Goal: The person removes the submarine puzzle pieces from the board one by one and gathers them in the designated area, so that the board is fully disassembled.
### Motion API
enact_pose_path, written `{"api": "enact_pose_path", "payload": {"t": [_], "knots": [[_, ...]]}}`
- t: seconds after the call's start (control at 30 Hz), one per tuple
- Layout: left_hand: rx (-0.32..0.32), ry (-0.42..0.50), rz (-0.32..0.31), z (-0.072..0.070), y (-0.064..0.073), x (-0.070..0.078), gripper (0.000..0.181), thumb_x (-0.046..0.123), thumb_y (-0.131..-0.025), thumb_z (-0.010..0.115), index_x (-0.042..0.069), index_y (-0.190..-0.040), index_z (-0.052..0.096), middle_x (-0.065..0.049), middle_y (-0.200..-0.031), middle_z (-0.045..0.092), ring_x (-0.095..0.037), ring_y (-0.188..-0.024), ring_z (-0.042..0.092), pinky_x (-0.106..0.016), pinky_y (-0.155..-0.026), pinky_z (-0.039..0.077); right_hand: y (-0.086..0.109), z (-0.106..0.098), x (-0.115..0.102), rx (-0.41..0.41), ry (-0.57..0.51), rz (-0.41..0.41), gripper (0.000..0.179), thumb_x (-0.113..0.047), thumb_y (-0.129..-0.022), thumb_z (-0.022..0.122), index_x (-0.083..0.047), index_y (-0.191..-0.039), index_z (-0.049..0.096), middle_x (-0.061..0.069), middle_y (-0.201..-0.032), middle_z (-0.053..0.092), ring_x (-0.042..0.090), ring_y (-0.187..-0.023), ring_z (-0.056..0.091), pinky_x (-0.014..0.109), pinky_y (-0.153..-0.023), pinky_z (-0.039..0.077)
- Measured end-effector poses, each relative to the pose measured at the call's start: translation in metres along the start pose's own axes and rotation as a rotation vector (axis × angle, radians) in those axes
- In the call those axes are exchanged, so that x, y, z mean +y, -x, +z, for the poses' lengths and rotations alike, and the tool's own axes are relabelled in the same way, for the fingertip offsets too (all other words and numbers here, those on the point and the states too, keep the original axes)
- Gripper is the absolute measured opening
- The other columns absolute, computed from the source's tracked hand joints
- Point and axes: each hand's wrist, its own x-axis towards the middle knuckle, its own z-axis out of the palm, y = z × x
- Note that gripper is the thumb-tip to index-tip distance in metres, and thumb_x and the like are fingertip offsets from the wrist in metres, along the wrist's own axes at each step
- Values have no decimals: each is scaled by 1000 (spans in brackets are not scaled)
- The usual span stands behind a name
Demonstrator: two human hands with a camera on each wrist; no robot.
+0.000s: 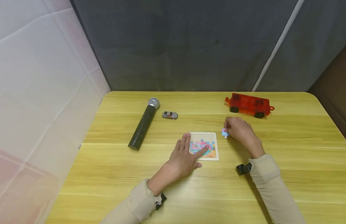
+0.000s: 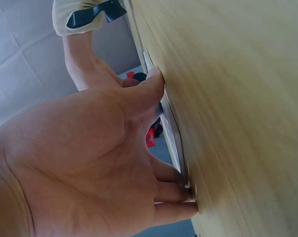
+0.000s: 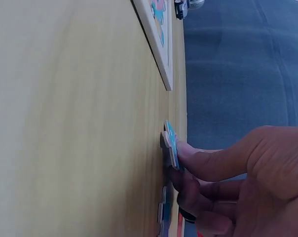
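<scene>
1. Writing first: the toy car (image 1: 169, 115) has a red mark on its side, too small to read as a logo or lettering.
2. Count of the other stuff: one car, one microphone (image 1: 143, 124), one red trailer (image 1: 248, 104) with two black wheels facing this way, and one puzzle tray (image 1: 209, 159).
3. The tray sits on the table (image 1: 105, 183) between the two hands. It's a squarish pale frame, looks like wood, with rounded corners. Fitted pieces (image 1: 198, 145) in pink, blue, teal and orange fill the near part; the far strip is bare. Can't count them properly with fingers in the way.
4. Left hand (image 1: 184, 160) is spread, palm down. Three fingers reach the tray's left side, the index lies over the picture, and the thumb sticks out by the near edge.
5. Right hand (image 1: 241, 132) is pinching one blue puzzle piece (image 3: 172, 148) between thumb and fingers, just right of the tray and apart from it. It's thin, flat and knobbed, held tilted; can't tell if its edge touches the table. At least one more piece (image 3: 163, 212) lies under that hand.
6. Materials: the trailer is see-through and boxy, hook on one end, ring on the other. Mic has a dark speckled handle and silvery rounded head. Table's yellowish woodgrain.
</scene>
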Motion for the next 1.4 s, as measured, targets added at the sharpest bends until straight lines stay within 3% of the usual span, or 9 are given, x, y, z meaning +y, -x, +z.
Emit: {"api": "enact_pose_path", "payload": {"t": [0.27,0.37,0.47,0.53,0.77,1.0,1.2,1.4], "knots": [[12,-1,2,-1,1,-1,66,55,-115,46,48,-175,20,-36,-179,12,-45,-170,14,-52,-136,26,6,3,-6,68,76,-20,14,-9,-102,78,-5,-92,69,19,-102,59,30,-86,61,48,-67,55],[8,-3,3,-1,0,-1,66,55,-115,46,48,-175,20,-36,-178,12,-46,-170,14,-52,-136,26,14,8,-13,85,27,-161,10,-8,-100,80,-4,-96,72,17,-104,61,28,-87,60,44,-70,56],[-2,-13,4,-1,-1,0,66,56,-115,45,48,-175,19,-36,-178,12,-45,-170,12,-52,-136,26,25,15,-20,31,-29,-317,13,-7,-97,83,-3,-103,72,12,-102,60,21,-84,57,35,-71,54],[-6,-22,3,-1,-1,1,65,56,-115,45,48,-175,19,-35,-179,12,-45,-170,12,-52,-136,26,32,19,-25,-9,-41,-361,16,-6,-96,84,-4,-104,70,9,-101,58,17,-81,54,29,-67,51],[13,7,19,0,4,0,65,53,-115,47,45,-175,23,-33,-180,9,-44,-170,10,-54,-136,27,41,27,-34,-34,-7,-303,19,-5,-98,81,-8,-100,63,7,-100,52,17,-74,50,26,-57,43],[-1,0,78,4,17,2,68,52,-115,48,38,-176,22,-9,-186,8,-32,-173,8,-60,-134,28,40,29,-35,-23,2,-337,21,0,-97,81,-7,-99,62,7,-97,54,16,-74,51,24,-60,45],[-5,-34,65,1,18,4,68,51,-115,48,39,-177,22,-8,-186,10,-31,-172,11,-60,-133,31,39,30,-36,-4,7,-385,24,3,-96,81,-8,-97,60,5,-94,60,15,-77,52,27,-64,48],[-10,-66,53,-1,18,6,66,50,-116,46,40,-176,22,-8,-186,11,-30,-172,11,-59,-133,32,33,25,-33,-56,-122,-347,22,1,-98,79,-9,-91,61,0,-81,64,10,-70,52,25,-64,45]]}}
